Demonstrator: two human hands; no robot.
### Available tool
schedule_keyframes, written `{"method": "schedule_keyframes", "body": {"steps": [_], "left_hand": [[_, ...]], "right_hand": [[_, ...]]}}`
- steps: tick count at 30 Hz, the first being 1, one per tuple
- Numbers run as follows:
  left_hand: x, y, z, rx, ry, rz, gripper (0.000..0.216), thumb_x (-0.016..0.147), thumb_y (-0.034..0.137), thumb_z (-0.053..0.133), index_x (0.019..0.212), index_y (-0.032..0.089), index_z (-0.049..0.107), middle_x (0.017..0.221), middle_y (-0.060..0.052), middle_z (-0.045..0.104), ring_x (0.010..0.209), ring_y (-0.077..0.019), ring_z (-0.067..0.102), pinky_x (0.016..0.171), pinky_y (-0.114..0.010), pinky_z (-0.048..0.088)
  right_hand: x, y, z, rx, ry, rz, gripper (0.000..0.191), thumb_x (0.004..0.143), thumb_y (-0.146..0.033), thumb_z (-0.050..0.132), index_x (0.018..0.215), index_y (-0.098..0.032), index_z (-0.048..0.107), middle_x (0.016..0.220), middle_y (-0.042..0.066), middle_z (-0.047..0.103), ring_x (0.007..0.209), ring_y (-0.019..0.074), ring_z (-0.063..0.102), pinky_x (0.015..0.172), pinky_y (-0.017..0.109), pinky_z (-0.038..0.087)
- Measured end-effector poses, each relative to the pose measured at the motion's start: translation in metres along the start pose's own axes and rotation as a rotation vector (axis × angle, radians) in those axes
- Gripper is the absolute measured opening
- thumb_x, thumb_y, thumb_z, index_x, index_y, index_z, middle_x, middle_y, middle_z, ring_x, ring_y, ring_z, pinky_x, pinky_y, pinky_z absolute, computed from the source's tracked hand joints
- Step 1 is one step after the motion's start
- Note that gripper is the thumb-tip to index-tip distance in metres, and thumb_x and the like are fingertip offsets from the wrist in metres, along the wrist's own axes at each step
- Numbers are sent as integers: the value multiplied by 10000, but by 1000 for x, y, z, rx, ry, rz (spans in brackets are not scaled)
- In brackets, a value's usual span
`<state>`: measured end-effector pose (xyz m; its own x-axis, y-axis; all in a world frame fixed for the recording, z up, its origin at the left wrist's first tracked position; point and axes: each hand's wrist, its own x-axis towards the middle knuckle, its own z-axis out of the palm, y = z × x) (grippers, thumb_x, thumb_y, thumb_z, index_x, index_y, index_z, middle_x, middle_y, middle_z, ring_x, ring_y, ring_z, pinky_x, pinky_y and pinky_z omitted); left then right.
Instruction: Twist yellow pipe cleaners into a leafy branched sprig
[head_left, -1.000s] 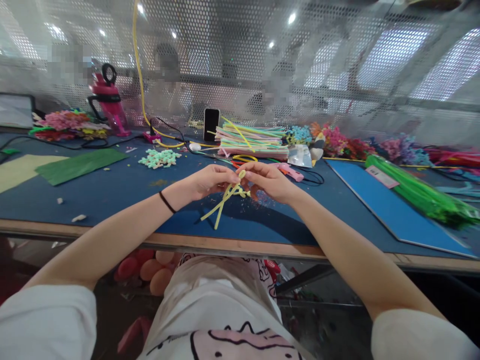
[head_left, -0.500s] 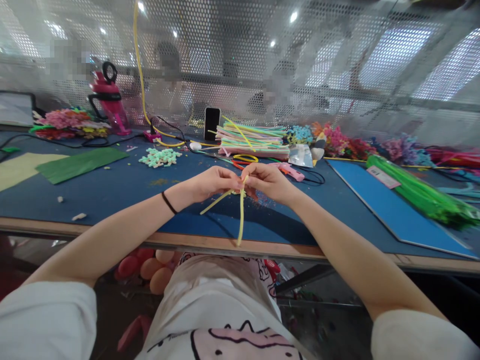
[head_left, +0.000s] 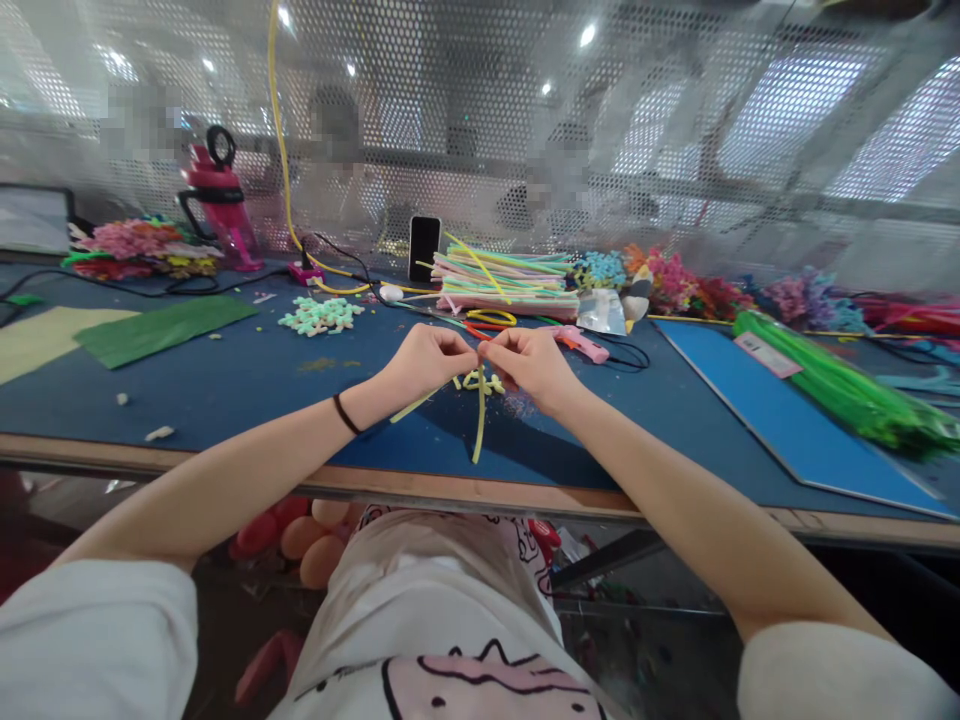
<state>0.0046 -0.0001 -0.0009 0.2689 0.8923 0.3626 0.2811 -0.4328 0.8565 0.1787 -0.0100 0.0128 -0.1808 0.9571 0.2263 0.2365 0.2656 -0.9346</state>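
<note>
Fingertips of both my left hand and my right hand meet above the table, pinching a pale yellow pipe cleaner. One end of it hangs down toward the table's front edge; another yellow length slants out below my left hand. The exact spot where the fingers grip is partly hidden. Small curled yellow pieces lie on the table just behind and below the fingers. Beyond my right hand rests a pink glue gun.
A bundle of pastel pipe cleaners lies at the back by an upright phone. Mint-green shaped pieces and green sheet are left. A blue board and bagged green pipe cleaners are right. A pink bottle stands back left.
My hands have lowered slightly and the fingertips have drawn together. The hanging yellow end has risen a little, and the curled yellow pieces on the table show more clearly.
</note>
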Motion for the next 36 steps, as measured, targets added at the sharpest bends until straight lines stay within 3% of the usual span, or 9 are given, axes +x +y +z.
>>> {"method": "schedule_keyframes", "body": {"steps": [5, 8, 10, 13, 20, 28, 33, 36], "left_hand": [[-4, 6, 6, 120, 64, 8, 176, 681, 279, 644, 581, 135, 639, 544, 10, 563, 544, -92, 447, 507, -213, 309], [-3, 9, 4, 37, 129, -40, 196, 701, 299, 637, 585, 141, 621, 558, 13, 560, 544, -88, 433, 512, -217, 311], [0, 9, 2, -68, 180, -101, 211, 708, 326, 653, 609, 142, 623, 574, 15, 564, 543, -84, 426, 514, -220, 315], [3, 6, 0, -263, 181, -191, 248, 697, 383, 699, 662, 148, 628, 585, 22, 563, 534, -79, 422, 508, -218, 321], [3, 3, 4, -352, 53, -219, 273, 739, 415, 706, 807, 153, 668, 723, -4, 636, 524, -57, 405, 491, -198, 314], [3, -1, 3, -263, 17, -124, 337, 742, 458, 724, 847, 138, 721, 764, -20, 690, 533, -59, 421, 499, -211, 316], [1, 2, 2, -136, -20, -16, 324, 792, 452, 683, 853, 135, 717, 749, -27, 701, 569, -80, 487, 538, -209, 365], [0, 3, 3, -22, -43, 46, 280, 819, 411, 651, 815, 138, 714, 759, -40, 709, 627, -105, 543, 581, -216, 393]], "right_hand": [[-2, 0, 9, 2, 110, 128, 245, 725, -297, 703, 582, -171, 549, 426, -63, 423, 390, 60, 337, 376, 206, 252], [-1, 3, 8, 106, 62, 80, 247, 739, -381, 719, 684, -158, 627, 563, -28, 558, 476, 73, 437, 429, 205, 344], [1, 5, 7, 196, -7, 65, 288, 721, -421, 750, 798, -152, 686, 711, 11, 660, 599, 96, 552, 546, 215, 450], [3, 9, 6, 317, -71, 127, 356, 668, -438, 800, 853, -148, 710, 761, 43, 702, 660, 133, 618, 647, 264, 512], [1, 0, 0, 138, 20, 51, 256, 705, -377, 766, 701, -135, 684, 607, 5, 617, 530, 93, 522, 531, 232, 438], [3, 2, -9, 123, -119, 84, 285, 750, -386, 733, 634, -163, 599, 492, -31, 484, 449, 79, 410, 451, 223, 350], [9, 4, -13, 343, -291, 335, 269, 783, -316, 699, 635, -186, 516, 484, -82, 311, 413, 60, 245, 389, 204, 233], [11, -1, -17, 449, -327, 477, 193, 818, -229, 599, 653, -177, 513, 483, -89, 270, 404, 60, 215, 379, 192, 224]]}}
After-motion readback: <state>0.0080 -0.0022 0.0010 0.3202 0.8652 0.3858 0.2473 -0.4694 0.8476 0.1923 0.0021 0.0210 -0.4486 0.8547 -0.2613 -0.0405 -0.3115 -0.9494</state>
